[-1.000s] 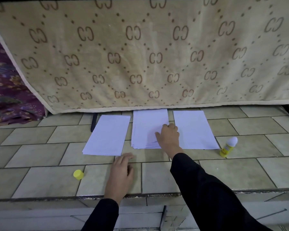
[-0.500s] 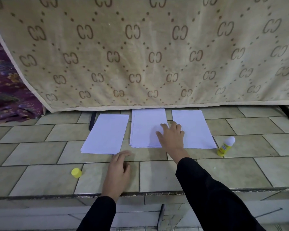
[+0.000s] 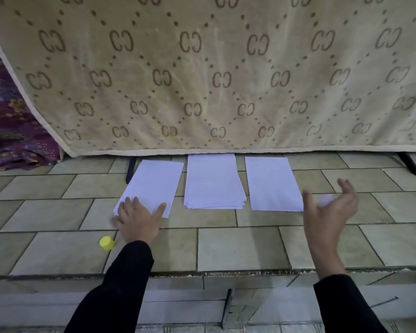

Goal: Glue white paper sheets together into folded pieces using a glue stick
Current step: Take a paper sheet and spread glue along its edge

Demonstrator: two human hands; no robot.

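Three lots of white paper lie on the tiled floor: a left sheet (image 3: 154, 183), a middle stack (image 3: 213, 182) of several sheets, and a right sheet (image 3: 271, 183). My left hand (image 3: 138, 218) rests flat with spread fingers on the near corner of the left sheet. My right hand (image 3: 329, 210) hovers with fingers spread, just right of the right sheet. The white tip of the glue stick (image 3: 326, 200) shows between its thumb and fingers; its body is hidden behind the hand. The yellow glue cap (image 3: 106, 242) lies on the floor left of my left wrist.
A beige patterned blanket (image 3: 214, 75) hangs down behind the papers, over dark frame legs (image 3: 410, 163). Purple patterned fabric (image 3: 12, 126) sits at the far left. The tiled platform ends in a step edge (image 3: 226, 272) near me.
My left hand moved up from the bare tile onto the left sheet's near corner. My right hand left the middle stack and swung right, over the glue stick.
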